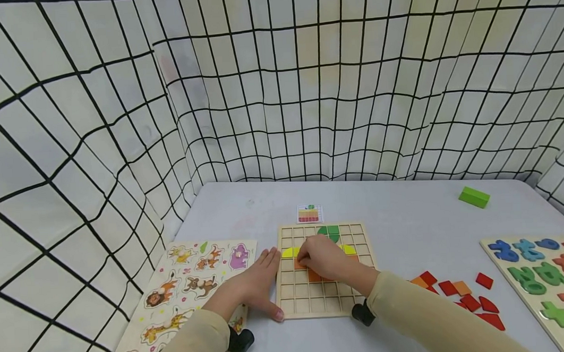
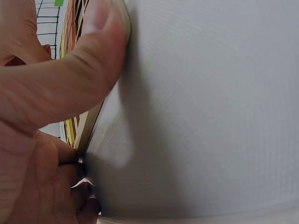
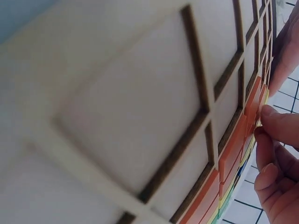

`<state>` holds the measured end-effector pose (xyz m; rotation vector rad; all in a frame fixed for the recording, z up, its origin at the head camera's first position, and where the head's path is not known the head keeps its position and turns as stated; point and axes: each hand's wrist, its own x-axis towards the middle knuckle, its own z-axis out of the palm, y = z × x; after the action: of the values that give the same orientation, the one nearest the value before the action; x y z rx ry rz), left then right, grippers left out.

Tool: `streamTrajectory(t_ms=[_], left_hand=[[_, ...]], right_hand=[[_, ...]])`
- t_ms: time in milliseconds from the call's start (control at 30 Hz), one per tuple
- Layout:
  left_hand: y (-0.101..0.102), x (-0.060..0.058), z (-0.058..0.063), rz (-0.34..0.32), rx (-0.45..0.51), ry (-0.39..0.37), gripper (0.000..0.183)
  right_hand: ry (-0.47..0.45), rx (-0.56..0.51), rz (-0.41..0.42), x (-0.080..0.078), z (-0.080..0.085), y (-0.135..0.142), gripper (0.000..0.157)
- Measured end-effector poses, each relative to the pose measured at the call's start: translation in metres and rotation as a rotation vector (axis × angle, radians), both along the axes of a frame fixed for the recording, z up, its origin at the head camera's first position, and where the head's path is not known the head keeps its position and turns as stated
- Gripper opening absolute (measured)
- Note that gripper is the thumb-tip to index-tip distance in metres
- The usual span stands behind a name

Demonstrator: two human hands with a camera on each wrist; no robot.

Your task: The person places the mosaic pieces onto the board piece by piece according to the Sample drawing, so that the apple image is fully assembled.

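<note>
A wooden grid board (image 1: 295,305) lies in front of me, with green pieces (image 1: 332,232) at its top, yellow pieces (image 1: 348,249) below them and orange square tiles (image 1: 321,276) under those. My left hand (image 1: 251,281) rests along its left edge, thumb at the near left corner and fingers stretched forward. Over the left part of the orange row, my right hand (image 1: 324,259) pinches an orange tile (image 3: 252,106) at the grid with thumb and curled fingers. The right hand covers part of the yellow and orange rows in the head view.
Behind the board lies a small picture card (image 1: 310,214). An animal puzzle board (image 1: 183,269) lies left, under my left forearm. Several loose red and orange tiles (image 1: 470,302) lie right, beside a number puzzle (image 1: 535,302). A green block (image 1: 474,197) sits farther back.
</note>
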<state>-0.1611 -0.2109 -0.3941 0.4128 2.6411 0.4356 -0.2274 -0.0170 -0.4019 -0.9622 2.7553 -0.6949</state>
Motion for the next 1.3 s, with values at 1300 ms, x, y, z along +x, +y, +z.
streamTrajectory(t_ms=[1300], left_hand=[[0.003,0.0,-0.001,0.014,-0.027,0.002,0.13]], right_hand=[[-0.289,0.215,-0.24,0.009,0.007,0.293,0.02]])
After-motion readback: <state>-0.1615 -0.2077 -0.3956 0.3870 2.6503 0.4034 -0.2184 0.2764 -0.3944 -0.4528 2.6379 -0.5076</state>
